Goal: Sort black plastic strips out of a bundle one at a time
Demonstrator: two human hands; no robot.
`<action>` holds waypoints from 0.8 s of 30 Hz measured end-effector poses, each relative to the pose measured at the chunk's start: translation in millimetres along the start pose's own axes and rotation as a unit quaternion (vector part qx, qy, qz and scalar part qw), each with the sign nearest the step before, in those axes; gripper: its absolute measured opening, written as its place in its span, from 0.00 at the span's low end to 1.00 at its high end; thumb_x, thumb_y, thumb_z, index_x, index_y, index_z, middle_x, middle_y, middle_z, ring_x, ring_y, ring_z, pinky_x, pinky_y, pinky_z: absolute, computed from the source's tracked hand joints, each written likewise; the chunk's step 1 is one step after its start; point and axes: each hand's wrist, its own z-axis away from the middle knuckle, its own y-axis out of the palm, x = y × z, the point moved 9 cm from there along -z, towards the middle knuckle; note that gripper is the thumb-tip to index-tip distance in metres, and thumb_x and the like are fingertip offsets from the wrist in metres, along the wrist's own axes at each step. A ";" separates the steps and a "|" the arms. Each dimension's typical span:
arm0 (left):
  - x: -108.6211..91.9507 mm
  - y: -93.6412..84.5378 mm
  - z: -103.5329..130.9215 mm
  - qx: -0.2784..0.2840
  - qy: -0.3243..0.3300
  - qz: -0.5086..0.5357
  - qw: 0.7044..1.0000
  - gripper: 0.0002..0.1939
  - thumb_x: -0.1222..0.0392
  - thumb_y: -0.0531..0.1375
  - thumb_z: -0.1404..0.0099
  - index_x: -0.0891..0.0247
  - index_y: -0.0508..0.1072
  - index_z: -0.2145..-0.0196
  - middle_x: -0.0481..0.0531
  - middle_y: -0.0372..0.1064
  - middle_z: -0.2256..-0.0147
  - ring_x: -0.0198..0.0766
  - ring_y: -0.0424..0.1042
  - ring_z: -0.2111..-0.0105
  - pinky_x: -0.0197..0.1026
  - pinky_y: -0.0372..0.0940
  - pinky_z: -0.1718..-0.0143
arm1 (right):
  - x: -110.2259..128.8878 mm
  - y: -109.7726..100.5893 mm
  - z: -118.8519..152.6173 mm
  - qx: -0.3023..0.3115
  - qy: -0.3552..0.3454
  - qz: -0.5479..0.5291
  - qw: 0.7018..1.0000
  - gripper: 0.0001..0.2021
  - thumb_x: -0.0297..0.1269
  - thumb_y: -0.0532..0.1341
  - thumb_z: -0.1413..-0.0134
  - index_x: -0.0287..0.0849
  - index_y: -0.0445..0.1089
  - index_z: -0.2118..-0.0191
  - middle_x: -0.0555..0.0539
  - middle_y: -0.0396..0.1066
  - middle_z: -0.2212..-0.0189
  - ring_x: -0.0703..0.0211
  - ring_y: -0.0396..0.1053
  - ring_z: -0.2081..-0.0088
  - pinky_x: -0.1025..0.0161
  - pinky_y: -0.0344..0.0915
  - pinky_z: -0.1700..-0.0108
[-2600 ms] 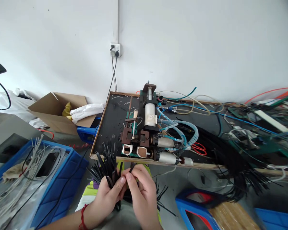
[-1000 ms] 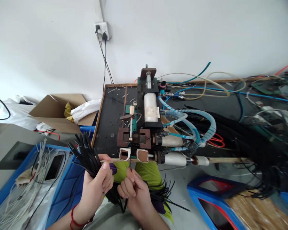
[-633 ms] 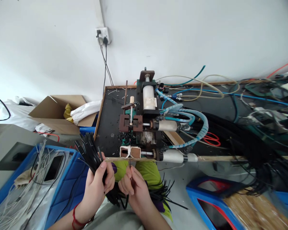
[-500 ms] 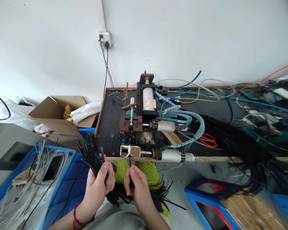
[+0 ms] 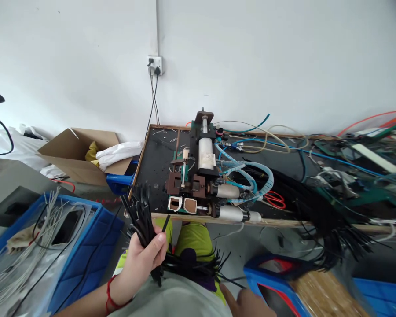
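My left hand [image 5: 148, 253] is wrapped round a bundle of black cables [image 5: 141, 215], in front of the bench edge. One cable end [image 5: 166, 223] sticks up apart from the others, by the thumb. My right hand [image 5: 247, 304] is low at the bottom edge, smeared by motion, and its fingers cannot be made out. More black cables [image 5: 198, 264] lie across my lap. Beyond my left hand stands a pneumatic machine [image 5: 206, 152] with white cylinders. Its two front clamp pads [image 5: 190, 205] stand a little apart, with nothing between them.
Further black cables [image 5: 317, 215] hang over the bench's front edge at the right. On the left is a blue crate [image 5: 95, 220] with pale wires and a phone [image 5: 66, 226]. A cardboard box [image 5: 72, 152] stands behind it. A blue stool [image 5: 251, 268] is at the lower right.
My right hand has left the front clamp and dropped down to the right. The clamp pads have moved apart. The left hand still grips the bundle, now slightly further right in view.
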 end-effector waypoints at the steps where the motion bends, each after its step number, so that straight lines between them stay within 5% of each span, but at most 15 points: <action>1: 2.5 1.3 0.4 0.004 -0.008 -0.006 1.000 0.29 0.36 0.75 0.47 0.58 0.65 0.68 0.39 0.61 0.86 0.27 0.51 0.87 0.29 0.46 0.86 | 2.7 -1.5 -2.4 0.038 0.021 0.037 0.998 0.27 0.58 0.70 0.50 0.51 0.65 0.90 0.41 0.68 0.86 0.50 0.59 0.85 0.56 0.47 0.76; 2: 4.9 2.7 0.8 0.006 -0.016 -0.012 1.000 0.30 0.36 0.76 0.48 0.58 0.66 0.68 0.40 0.61 0.86 0.27 0.51 0.87 0.29 0.45 0.86 | 17.0 -5.8 -4.0 0.047 0.022 0.047 0.998 0.26 0.59 0.68 0.48 0.51 0.67 0.88 0.40 0.69 0.85 0.48 0.62 0.82 0.55 0.50 0.75; 4: 9.2 5.5 2.1 0.009 -0.024 -0.022 0.999 0.30 0.36 0.76 0.49 0.59 0.67 0.69 0.40 0.61 0.87 0.28 0.53 0.87 0.30 0.46 0.86 | 82.1 -14.1 -2.6 0.029 -0.081 -0.082 0.993 0.19 0.57 0.64 0.42 0.50 0.78 0.75 0.42 0.73 0.80 0.49 0.66 0.78 0.55 0.56 0.72; 6: 12.5 8.4 4.0 0.013 -0.028 -0.028 0.999 0.30 0.35 0.77 0.50 0.60 0.69 0.70 0.42 0.62 0.86 0.28 0.55 0.87 0.30 0.49 0.85 | 155.5 -12.4 8.2 0.056 -0.193 -0.263 0.944 0.17 0.54 0.62 0.36 0.49 0.83 0.56 0.44 0.75 0.72 0.50 0.69 0.72 0.57 0.61 0.70; 9: 12.8 11.8 7.0 0.022 -0.022 -0.039 0.999 0.29 0.34 0.76 0.50 0.62 0.72 0.73 0.46 0.66 0.84 0.31 0.61 0.85 0.33 0.57 0.84 | 222.1 8.7 22.3 0.146 -0.231 -0.417 0.867 0.14 0.51 0.66 0.37 0.47 0.83 0.63 0.47 0.68 0.70 0.57 0.65 0.74 0.60 0.61 0.73; 11: 4.4 9.8 7.0 0.012 0.015 -0.068 0.997 0.29 0.33 0.73 0.46 0.63 0.73 0.75 0.48 0.68 0.84 0.34 0.64 0.85 0.35 0.61 0.83 | 229.7 19.3 21.8 0.161 -0.195 -0.507 0.824 0.17 0.52 0.68 0.38 0.44 0.81 0.71 0.47 0.67 0.67 0.62 0.63 0.76 0.61 0.59 0.77; 13: -10.1 2.8 5.5 -0.020 0.076 -0.099 0.992 0.27 0.34 0.70 0.40 0.63 0.74 0.74 0.51 0.71 0.83 0.38 0.69 0.83 0.38 0.67 0.80 | 218.0 18.9 15.3 0.111 -0.169 -0.572 0.795 0.19 0.53 0.68 0.38 0.44 0.79 0.72 0.46 0.70 0.66 0.60 0.66 0.75 0.62 0.62 0.75; 16: -21.4 -8.7 0.3 -0.057 0.118 -0.102 0.986 0.19 0.41 0.68 0.33 0.62 0.77 0.64 0.46 0.70 0.84 0.36 0.68 0.83 0.36 0.66 0.78 | 201.7 20.6 8.2 0.062 -0.166 -0.536 0.825 0.17 0.51 0.64 0.33 0.44 0.78 0.67 0.48 0.72 0.77 0.57 0.69 0.74 0.61 0.65 0.70; 19: -11.2 -11.0 -8.4 -0.042 0.063 -0.090 0.993 0.19 0.45 0.72 0.37 0.63 0.78 0.59 0.39 0.60 0.86 0.29 0.54 0.88 0.32 0.50 0.86 | 211.0 35.5 11.2 0.128 -0.214 -0.419 0.873 0.17 0.47 0.62 0.32 0.44 0.77 0.69 0.49 0.72 0.81 0.58 0.67 0.79 0.62 0.60 0.73; 24: -21.2 -13.4 -16.0 -0.083 0.075 -0.055 0.992 0.17 0.48 0.73 0.38 0.62 0.75 0.69 0.38 0.56 0.87 0.26 0.52 0.87 0.30 0.48 0.85 | 210.1 61.4 16.5 0.253 -0.214 -0.396 0.856 0.19 0.50 0.61 0.32 0.43 0.77 0.69 0.47 0.75 0.79 0.56 0.72 0.76 0.62 0.62 0.71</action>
